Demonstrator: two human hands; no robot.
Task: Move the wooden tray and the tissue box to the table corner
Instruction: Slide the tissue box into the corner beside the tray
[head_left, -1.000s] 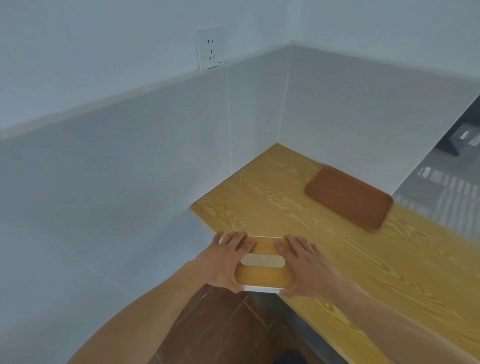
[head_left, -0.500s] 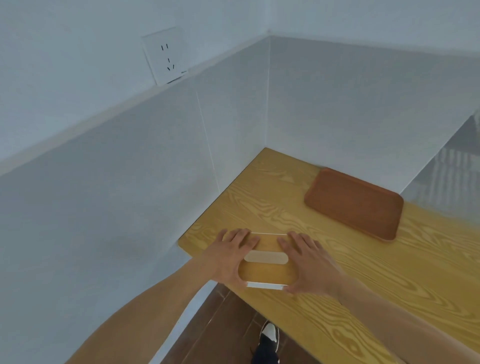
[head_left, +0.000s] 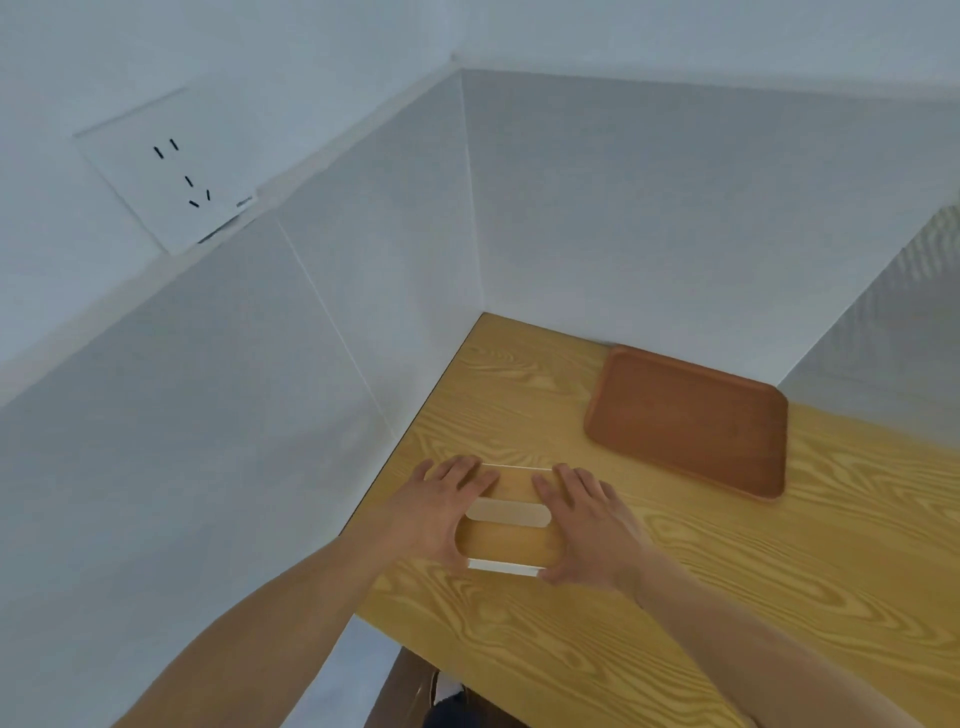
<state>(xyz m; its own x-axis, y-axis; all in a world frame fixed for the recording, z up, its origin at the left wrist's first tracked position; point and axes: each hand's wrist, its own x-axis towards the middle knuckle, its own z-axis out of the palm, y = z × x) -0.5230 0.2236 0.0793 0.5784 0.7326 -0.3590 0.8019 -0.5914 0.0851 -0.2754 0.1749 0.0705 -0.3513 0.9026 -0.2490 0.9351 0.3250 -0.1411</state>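
Observation:
The tissue box (head_left: 506, 543), with a wood-coloured lid, a white oval slot and white sides, sits on the yellow wooden table (head_left: 675, 597) near its left side. My left hand (head_left: 441, 509) grips the box's left end and my right hand (head_left: 582, 525) grips its right end. The brown wooden tray (head_left: 691, 421) lies flat against the back wall, to the right of the table corner (head_left: 488, 325) and beyond my right hand.
White walls close off the table on the left and at the back. A wall socket (head_left: 166, 166) is high on the left wall. A grey panel (head_left: 893, 332) rises at the right. Brown floor and a dark shoe (head_left: 457, 712) show below the table's front edge.
Both hands have pushed the tissue box forward along the table, away from the front edge and closer to the corner. The tray has not moved on the table.

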